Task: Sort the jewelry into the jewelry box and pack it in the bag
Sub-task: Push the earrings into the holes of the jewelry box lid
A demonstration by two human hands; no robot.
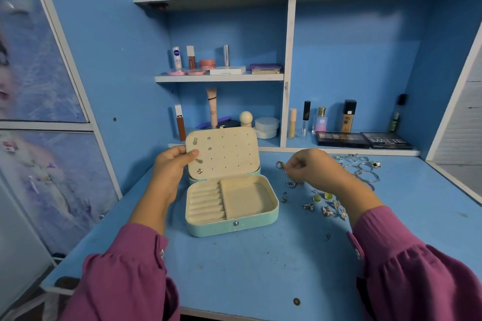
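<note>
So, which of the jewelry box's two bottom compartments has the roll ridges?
The left compartment of the jewelry box; the right compartment is one plain open tray.

Jewelry box (208,229) matt, cream lining perhaps velvet; rings (365,172) shiny metal.

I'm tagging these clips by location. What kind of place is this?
Probably a home dressing or vanity desk: blue shelves lined with cosmetics, eyeshadow palettes along the back, and a jewelry box standing open on the blue desktop beside loose jewelry.
</note>
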